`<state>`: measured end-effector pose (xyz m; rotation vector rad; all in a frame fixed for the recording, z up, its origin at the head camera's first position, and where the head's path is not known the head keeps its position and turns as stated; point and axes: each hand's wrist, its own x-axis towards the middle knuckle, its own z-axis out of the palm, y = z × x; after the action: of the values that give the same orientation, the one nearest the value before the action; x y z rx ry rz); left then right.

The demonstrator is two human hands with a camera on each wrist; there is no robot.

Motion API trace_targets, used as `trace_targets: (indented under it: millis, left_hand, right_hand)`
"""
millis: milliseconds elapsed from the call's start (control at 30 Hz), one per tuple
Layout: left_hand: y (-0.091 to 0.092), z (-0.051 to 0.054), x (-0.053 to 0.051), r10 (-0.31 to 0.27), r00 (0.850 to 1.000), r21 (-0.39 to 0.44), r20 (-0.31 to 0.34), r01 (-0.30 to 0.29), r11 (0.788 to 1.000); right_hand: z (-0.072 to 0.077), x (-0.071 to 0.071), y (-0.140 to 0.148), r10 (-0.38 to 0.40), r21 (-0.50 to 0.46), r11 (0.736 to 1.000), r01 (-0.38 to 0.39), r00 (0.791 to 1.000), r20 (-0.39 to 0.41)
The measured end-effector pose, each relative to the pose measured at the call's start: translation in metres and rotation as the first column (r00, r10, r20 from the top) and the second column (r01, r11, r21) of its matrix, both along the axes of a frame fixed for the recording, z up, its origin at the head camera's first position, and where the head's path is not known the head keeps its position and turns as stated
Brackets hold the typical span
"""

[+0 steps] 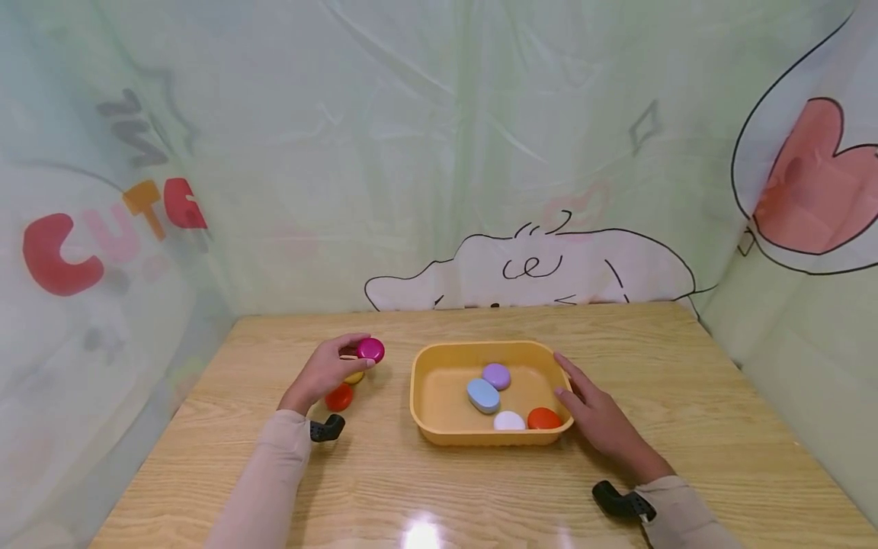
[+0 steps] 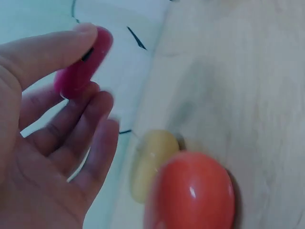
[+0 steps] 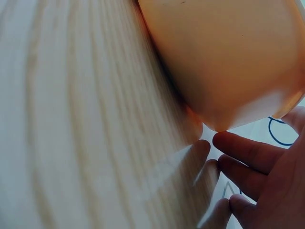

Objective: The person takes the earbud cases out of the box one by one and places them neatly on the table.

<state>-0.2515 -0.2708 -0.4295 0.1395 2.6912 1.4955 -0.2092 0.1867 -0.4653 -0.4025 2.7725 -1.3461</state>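
Observation:
My left hand (image 1: 331, 368) pinches a glossy magenta rounded disc (image 1: 370, 350) between thumb and fingers, above the table. In the left wrist view that disc (image 2: 86, 62) is seen edge-on, with a small dark spot beside the thumb. Below the left hand lie a yellow rounded piece (image 1: 354, 377), partly covered by the hand, and a red-orange one (image 1: 339, 397). My right hand (image 1: 600, 419) rests against the right side of a yellow-orange tray (image 1: 439, 438), its fingers extended. Inside the tray are a purple piece (image 1: 497, 376), a light blue one (image 1: 483, 396), a white one (image 1: 509, 421) and a red-orange one (image 1: 544, 418).
The wooden table (image 1: 384, 488) extends around the tray and both hands. A pale printed curtain (image 1: 411, 152) hangs behind the table and on both sides. Black wrist devices (image 1: 620, 503) sit at both wrists.

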Motion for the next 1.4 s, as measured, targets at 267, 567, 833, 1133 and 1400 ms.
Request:
trace_targets:
  millis: [267,567,833,1133,1400]
  left_hand:
    - [-0.003,-0.011,-0.009,-0.019,1.0,-0.147,-0.011,0.017,0.989]
    - [-0.008,-0.022,-0.017,-0.069,0.998,-0.236,0.006,0.068,0.969]
    - [-0.006,-0.022,-0.02,-0.093,0.995,-0.29,0.023,0.095,0.952]
    - [-0.01,-0.013,-0.017,-0.113,0.993,-0.243,0.026,0.116,0.963]
    - [0.0,0.004,-0.018,-0.165,0.986,-0.031,-0.034,0.164,0.986]
  right_hand:
    - [0.0,-0.001,0.001,0.007,-0.008,1.0,-0.007,1.0,-0.002]
    - [-0.002,-0.001,0.001,0.008,-0.01,1.0,-0.008,1.0,-0.009]
    - [-0.001,0.0,0.001,0.01,-0.001,1.0,-0.01,1.0,-0.019]
    - [-0.001,0.0,0.001,0.012,-0.01,1.0,-0.012,1.0,-0.016]
    - [-0.003,-0.001,0.001,0.008,-0.021,1.0,-0.008,1.0,-0.007]
